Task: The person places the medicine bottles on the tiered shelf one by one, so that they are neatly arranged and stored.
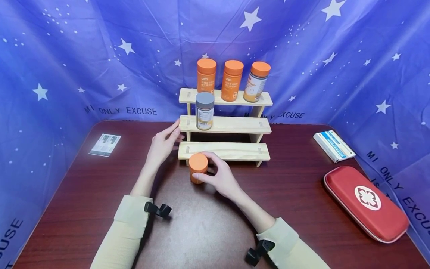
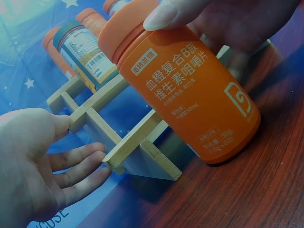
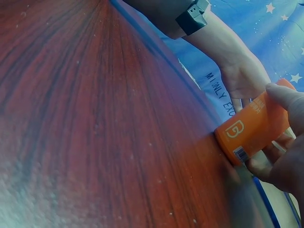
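Note:
My right hand (image 1: 221, 176) grips an orange supplement bottle (image 1: 198, 164) with an orange cap, just in front of the lowest step of a three-tier wooden shelf (image 1: 225, 125). In the left wrist view the label of this bottle (image 2: 190, 90) faces the camera, and it stands close to the table top. My left hand (image 1: 163, 144) touches the shelf's left end. There the thumb meets the middle board, and the fairly straight fingers (image 2: 78, 164) reach the lowest board's end. A grey-capped bottle (image 1: 204, 111) stands at the left of the middle tier.
On the top tier stand two orange bottles (image 1: 232, 82) and a white-labelled, orange-capped bottle (image 1: 256, 82). A red zip case (image 1: 366, 203) and a white-and-blue box (image 1: 334, 145) lie at the right. A printed card (image 1: 105, 145) lies at the left. A starry blue curtain (image 1: 215, 33) surrounds the table.

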Available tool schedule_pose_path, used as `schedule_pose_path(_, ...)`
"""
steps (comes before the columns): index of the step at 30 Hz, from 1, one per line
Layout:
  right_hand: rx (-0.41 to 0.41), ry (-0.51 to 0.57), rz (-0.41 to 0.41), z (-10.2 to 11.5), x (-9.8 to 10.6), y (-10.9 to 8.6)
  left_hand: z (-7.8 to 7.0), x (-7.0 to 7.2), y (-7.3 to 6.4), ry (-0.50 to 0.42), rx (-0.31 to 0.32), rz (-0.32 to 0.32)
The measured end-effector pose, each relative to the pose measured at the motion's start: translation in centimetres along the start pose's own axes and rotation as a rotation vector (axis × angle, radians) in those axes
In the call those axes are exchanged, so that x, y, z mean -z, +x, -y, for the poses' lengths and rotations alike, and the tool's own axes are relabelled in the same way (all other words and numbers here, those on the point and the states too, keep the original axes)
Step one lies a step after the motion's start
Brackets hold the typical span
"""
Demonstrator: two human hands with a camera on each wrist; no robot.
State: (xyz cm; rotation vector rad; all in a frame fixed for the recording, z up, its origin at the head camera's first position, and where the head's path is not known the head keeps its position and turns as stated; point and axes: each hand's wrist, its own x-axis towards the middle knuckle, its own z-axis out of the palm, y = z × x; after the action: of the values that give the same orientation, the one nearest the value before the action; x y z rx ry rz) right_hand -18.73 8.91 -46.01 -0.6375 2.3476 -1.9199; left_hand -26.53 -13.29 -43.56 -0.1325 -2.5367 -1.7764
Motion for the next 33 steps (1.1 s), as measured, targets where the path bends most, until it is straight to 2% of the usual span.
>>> schedule_pose_path(10, 0.001, 0.035, 0.045, 0.3, -0.1, -0.3, 0.0, 0.1, -0.1, -0.014, 0.000, -0.003)
schedule_pose_path(21, -0.020, 0.063, 0.038, 0.3, 0.1, -0.4, 0.0, 0.1, -0.1, 0.001, 0.009, 0.000)
schedule_pose_path(28, -0.044, 0.087, 0.085, 0.5, 0.7, -1.1, 0.1, 0.0, -0.1, 0.007, 0.009, 0.001)
schedule_pose_path(33, -0.034, 0.021, 0.148, 1.1, 2.0, -1.4, 0.1, 0.0, 0.1, -0.003, 0.003, -0.004)
